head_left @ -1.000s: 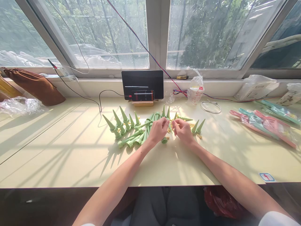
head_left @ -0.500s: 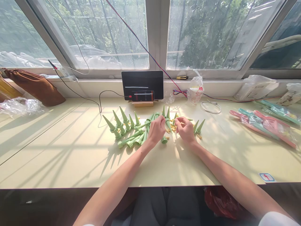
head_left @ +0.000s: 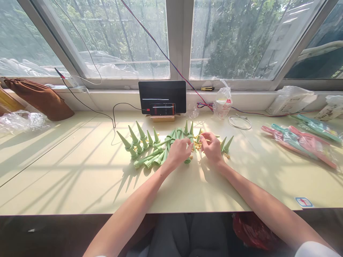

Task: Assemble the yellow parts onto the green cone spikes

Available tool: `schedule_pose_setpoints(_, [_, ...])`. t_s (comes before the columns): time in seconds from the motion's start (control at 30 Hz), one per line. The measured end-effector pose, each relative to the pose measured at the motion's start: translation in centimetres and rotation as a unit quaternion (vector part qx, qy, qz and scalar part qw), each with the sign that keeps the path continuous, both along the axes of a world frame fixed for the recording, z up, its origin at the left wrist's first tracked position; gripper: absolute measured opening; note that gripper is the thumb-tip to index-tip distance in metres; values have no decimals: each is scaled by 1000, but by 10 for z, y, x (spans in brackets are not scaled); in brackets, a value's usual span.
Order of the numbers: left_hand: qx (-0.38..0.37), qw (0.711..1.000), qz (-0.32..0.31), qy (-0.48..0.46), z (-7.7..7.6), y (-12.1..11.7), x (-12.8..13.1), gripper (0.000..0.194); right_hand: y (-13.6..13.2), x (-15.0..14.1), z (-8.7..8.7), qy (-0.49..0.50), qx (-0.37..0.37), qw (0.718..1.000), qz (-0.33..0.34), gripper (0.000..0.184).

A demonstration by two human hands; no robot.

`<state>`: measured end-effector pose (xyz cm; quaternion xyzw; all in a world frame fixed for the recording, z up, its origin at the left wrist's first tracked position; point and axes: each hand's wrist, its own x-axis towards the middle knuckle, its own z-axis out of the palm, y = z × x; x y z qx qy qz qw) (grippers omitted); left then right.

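Observation:
My left hand [head_left: 179, 152] is closed in a pinch, low over the middle of a pile of green plastic spikes [head_left: 158, 157]. Its fingertips are beside an upright green spike [head_left: 190, 137]; whatever they pinch is too small or hidden to name. To its right, my right hand [head_left: 211, 145] has thumb and fingers curled together near small yellow pieces [head_left: 197, 146], and its contents cannot be made out. Several green cones [head_left: 134, 135] stand upright at the left of the pile. Two more green cones [head_left: 227, 144] stand just right of my right hand.
A phone [head_left: 163, 109] leans before a dark tablet [head_left: 162, 93] at the table's back. Behind my right hand are a bagged cup [head_left: 223, 103] and a coiled white cable [head_left: 240, 122]. Pink and teal plastic items [head_left: 300, 144] lie at right; a brown pouch [head_left: 44, 100] at left.
My left hand has come down toward the front edge and slightly right, its fingertips now lower among the green pieces. My right hand has barely moved.

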<state>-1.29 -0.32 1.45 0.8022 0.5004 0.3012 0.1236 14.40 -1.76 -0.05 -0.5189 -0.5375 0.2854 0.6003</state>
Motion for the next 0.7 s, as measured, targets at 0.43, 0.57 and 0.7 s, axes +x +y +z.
schedule_pose_setpoints(0.43, [-59, 996, -18, 64, -6, -2, -2, 45, 0, 0, -1, 5, 0, 1000, 15, 30])
schedule_pose_setpoints(0.57, [-67, 996, -17, 54, -5, -3, -3, 49, 0, 0, -1, 6, 0, 1000, 16, 29])
schedule_pose_setpoints(0.7, [-78, 996, -23, 43, -3, -6, -2, 54, -1, 0, -1, 0, -3, 1000, 16, 30])
